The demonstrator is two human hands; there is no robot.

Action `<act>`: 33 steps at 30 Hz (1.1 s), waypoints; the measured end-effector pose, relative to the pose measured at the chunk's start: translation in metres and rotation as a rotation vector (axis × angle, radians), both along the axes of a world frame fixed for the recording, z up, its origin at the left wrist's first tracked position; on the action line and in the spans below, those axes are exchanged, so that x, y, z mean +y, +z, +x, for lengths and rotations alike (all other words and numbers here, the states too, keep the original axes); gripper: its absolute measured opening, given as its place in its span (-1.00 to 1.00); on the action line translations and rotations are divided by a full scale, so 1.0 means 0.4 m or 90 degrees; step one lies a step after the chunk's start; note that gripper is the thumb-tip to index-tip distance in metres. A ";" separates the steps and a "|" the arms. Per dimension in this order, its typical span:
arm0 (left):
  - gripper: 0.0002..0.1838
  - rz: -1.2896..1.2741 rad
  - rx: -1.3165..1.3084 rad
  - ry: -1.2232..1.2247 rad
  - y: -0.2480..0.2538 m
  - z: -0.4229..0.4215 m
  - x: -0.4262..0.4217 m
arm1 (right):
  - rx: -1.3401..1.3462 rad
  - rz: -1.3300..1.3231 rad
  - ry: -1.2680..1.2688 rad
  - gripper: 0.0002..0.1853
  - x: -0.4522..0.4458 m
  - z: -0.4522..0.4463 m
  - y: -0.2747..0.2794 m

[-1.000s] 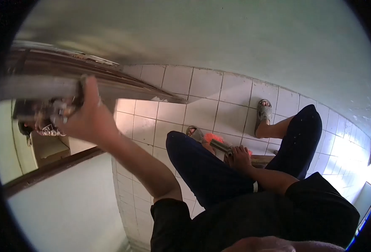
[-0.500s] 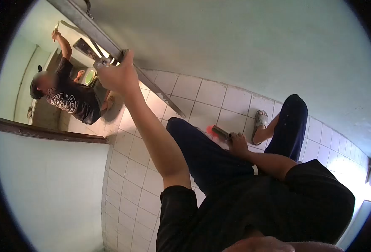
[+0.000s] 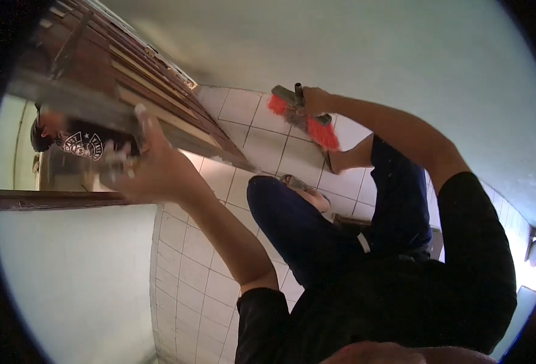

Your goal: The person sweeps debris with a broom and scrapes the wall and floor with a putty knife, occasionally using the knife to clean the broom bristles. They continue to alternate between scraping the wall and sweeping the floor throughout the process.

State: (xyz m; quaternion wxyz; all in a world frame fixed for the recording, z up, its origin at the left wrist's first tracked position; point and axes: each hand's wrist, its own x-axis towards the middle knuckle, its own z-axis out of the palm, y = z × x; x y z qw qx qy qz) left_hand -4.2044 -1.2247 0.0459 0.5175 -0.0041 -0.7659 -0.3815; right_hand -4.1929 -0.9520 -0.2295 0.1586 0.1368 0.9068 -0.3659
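My left hand [image 3: 150, 167] is at the edge of a door [image 3: 189, 136], its thumb on one side and its fingers, smeared by motion, around the other. The door is swung partly across the doorway, showing its brown slatted face. My right hand [image 3: 313, 102] is closed on a broom head [image 3: 307, 124] with red bristles and a dark grey back. A short dark socket sticks up beside my fingers. The broom head is held in front of my knees, near the pale green wall, with its bristles facing the tiled floor.
Another person [image 3: 80, 136] in a dark printed shirt is beyond the doorway, partly hidden by the door. A brown door sill [image 3: 68, 199] borders the pale wall [image 3: 74, 261] at left. White tiles [image 3: 189, 267] cover the floor. A dark object [image 3: 350, 223] lies between my legs.
The door has swung with my left hand, now covering much of the other person. My right hand has raised the broom head from beside my thigh forward toward the wall. My feet have shifted.
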 end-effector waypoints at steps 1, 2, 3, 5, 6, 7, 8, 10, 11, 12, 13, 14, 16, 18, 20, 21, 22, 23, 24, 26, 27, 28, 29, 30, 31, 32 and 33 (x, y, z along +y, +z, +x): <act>-0.41 -0.004 -0.003 0.007 -0.029 0.009 0.021 | 0.040 0.012 0.061 -0.43 0.036 -0.041 -0.008; -0.46 -0.084 0.026 -0.023 -0.067 0.022 0.041 | 0.078 0.020 0.120 -0.48 0.058 -0.069 -0.022; -0.51 -0.163 0.057 -0.056 -0.111 0.014 0.066 | 0.002 0.098 0.202 -0.50 0.083 -0.105 -0.046; -0.56 -0.266 -0.078 -0.337 -0.243 -0.051 0.101 | -0.012 0.102 0.211 -0.49 0.118 -0.146 -0.130; -0.57 -0.305 -0.246 -0.381 -0.302 -0.090 0.120 | -0.027 0.106 0.217 -0.48 0.123 -0.155 -0.206; -0.58 -0.336 -0.422 -0.421 -0.369 -0.131 0.140 | 0.020 0.100 0.251 -0.47 0.126 -0.151 -0.284; -0.59 -0.341 -0.525 -0.445 -0.466 -0.190 0.140 | 0.008 0.094 0.265 -0.47 0.118 -0.152 -0.329; -0.59 -0.345 -0.650 -0.459 -0.635 -0.264 0.115 | 0.054 0.189 0.184 -0.51 0.093 -0.143 -0.407; -0.58 -0.315 -0.784 -0.442 -0.702 -0.303 0.100 | -0.005 0.183 0.217 -0.49 0.074 -0.178 -0.412; -0.58 -0.282 -0.919 -0.418 -0.762 -0.332 0.092 | -0.013 0.173 0.226 -0.49 0.057 -0.216 -0.444; -0.58 -0.277 -0.933 -0.411 -0.821 -0.357 0.078 | 0.003 0.170 0.225 -0.50 0.040 -0.261 -0.476; -0.55 -0.196 -0.972 -0.397 -0.878 -0.372 0.056 | 0.019 0.168 0.224 -0.51 0.018 -0.306 -0.508; -0.52 -0.108 -1.030 -0.362 -0.982 -0.395 0.028 | 0.059 0.112 0.206 -0.44 -0.030 -0.434 -0.579; -0.50 -0.131 -0.967 -0.300 -1.079 -0.403 0.014 | 0.077 0.061 0.176 -0.35 -0.082 -0.568 -0.623; -0.49 -0.134 -0.967 -0.296 -1.122 -0.406 0.010 | 0.100 0.046 0.179 -0.27 -0.138 -0.698 -0.641; -0.48 -0.138 -0.961 -0.293 -1.127 -0.416 0.013 | 0.121 0.049 0.193 -0.24 -0.165 -0.764 -0.648; -0.47 -0.142 -0.955 -0.290 -1.132 -0.427 0.016 | 0.140 0.017 0.189 -0.33 -0.188 -0.832 -0.646; -0.47 -0.065 -1.013 -0.281 -1.131 -0.442 0.019 | 0.157 -0.017 0.178 -0.41 -0.213 -0.894 -0.665; -0.47 -0.022 -1.043 -0.273 -1.137 -0.452 0.021 | 0.254 0.056 0.177 -0.44 -0.242 -0.969 -0.712; -0.47 0.038 -1.024 -0.278 -1.150 -0.462 0.028 | 0.347 0.115 0.178 -0.46 -0.294 -1.059 -0.780; -0.47 0.054 -0.968 -0.293 -1.154 -0.464 0.032 | 0.415 0.177 0.171 -0.52 -0.310 -1.098 -0.785; -0.47 0.061 -0.968 -0.282 -1.157 -0.466 0.030 | 0.481 0.237 0.166 -0.58 -0.337 -1.136 -0.792; -0.50 0.074 -0.962 -0.294 -1.156 -0.464 0.023 | 0.485 0.226 0.175 -0.58 -0.364 -1.194 -0.825; -0.53 0.086 -0.960 -0.304 -1.158 -0.459 0.014 | 0.609 0.371 0.125 -0.58 -0.388 -1.260 -0.869; -0.53 0.091 -0.962 -0.287 -1.165 -0.452 0.011 | 0.729 0.516 0.069 -0.56 -0.418 -1.308 -0.918; -0.55 0.105 -0.947 -0.294 -1.164 -0.436 0.006 | 0.744 0.508 0.075 -0.56 -0.442 -1.326 -0.906; -0.56 0.112 -0.945 -0.293 -1.170 -0.440 0.010 | 0.691 0.531 0.124 -0.54 -0.437 -1.351 -0.898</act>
